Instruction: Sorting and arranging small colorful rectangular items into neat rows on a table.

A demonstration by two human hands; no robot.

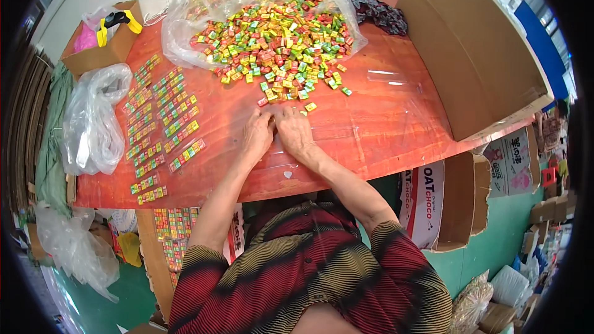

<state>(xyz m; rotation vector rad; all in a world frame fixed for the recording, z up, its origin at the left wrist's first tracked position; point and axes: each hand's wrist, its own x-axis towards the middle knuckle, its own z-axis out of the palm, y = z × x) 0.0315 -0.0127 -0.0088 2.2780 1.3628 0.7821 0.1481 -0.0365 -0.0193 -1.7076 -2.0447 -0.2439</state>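
Note:
My left hand (258, 133) and my right hand (296, 130) meet over the middle of the red table (365, 130). Their fingers are bent and drawn together, and what they pinch is mostly hidden. A red small box (262, 102) lies at the left fingertips, and a yellow small box (310, 106) sits just right of the right hand. Beyond them spreads a heap of small yellow, red and green boxes (278, 37), spilling out of a clear plastic bag (182, 40). To the left, short rows of the same boxes (187, 154) lie side by side in columns.
A tall cardboard box (473, 55) stands at the table's right edge. At the left are an open carton (102, 52) with a yellow-and-black object and a crumpled clear bag (93, 120). Below the table, another carton (176, 229) holds packed rows. Dark cloth (380, 15) lies at the back.

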